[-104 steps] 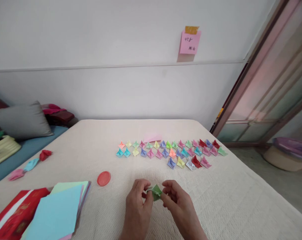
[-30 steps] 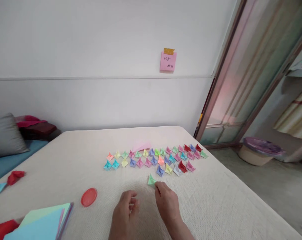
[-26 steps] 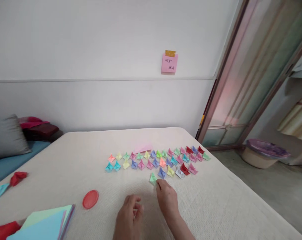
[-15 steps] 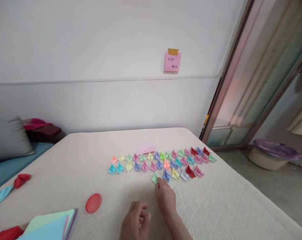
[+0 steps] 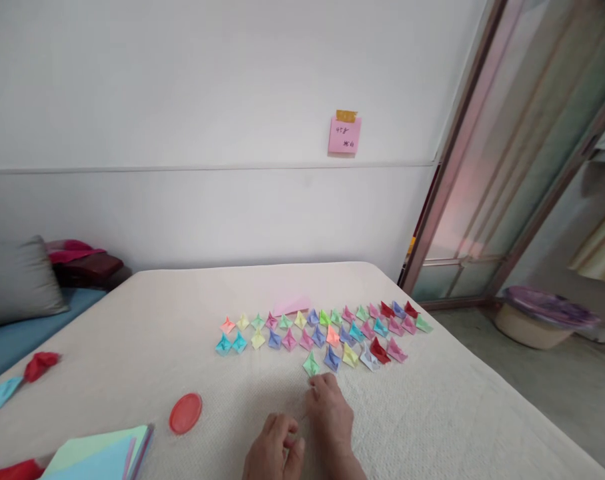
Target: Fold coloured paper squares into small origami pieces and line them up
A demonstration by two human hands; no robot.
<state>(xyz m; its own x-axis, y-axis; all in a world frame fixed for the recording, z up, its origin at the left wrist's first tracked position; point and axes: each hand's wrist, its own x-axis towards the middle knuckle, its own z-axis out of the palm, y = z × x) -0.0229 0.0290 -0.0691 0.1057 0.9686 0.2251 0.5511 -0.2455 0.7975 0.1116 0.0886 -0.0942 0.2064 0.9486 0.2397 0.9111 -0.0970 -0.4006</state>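
Observation:
Small folded-paper boats in several colours stand in rows on the cream quilted cover [image 5: 222, 413]. At the left end of the nearest row sits a green paper boat [image 5: 311, 364], beside a blue one [image 5: 332, 359]. My right hand [image 5: 331, 410] is just below the green boat, fingers bent down and apart from it, with nothing visible in them. My left hand [image 5: 273, 448] rests lower and to the left, its fingers loosely curled and the thumb apart, holding nothing that shows.
A red round lid [image 5: 185, 413] lies left of my hands. Coloured paper sheets [image 5: 95, 453] are stacked at the lower left. Red [image 5: 41, 366] and light-blue [image 5: 1, 395] folded pieces lie at the left edge. A pink paper [image 5: 291, 307] lies behind the boats.
My right hand has let go of the green paper boat and drawn back slightly toward me. The boat stands at the left end of the nearest row. The view has tilted slightly upward.

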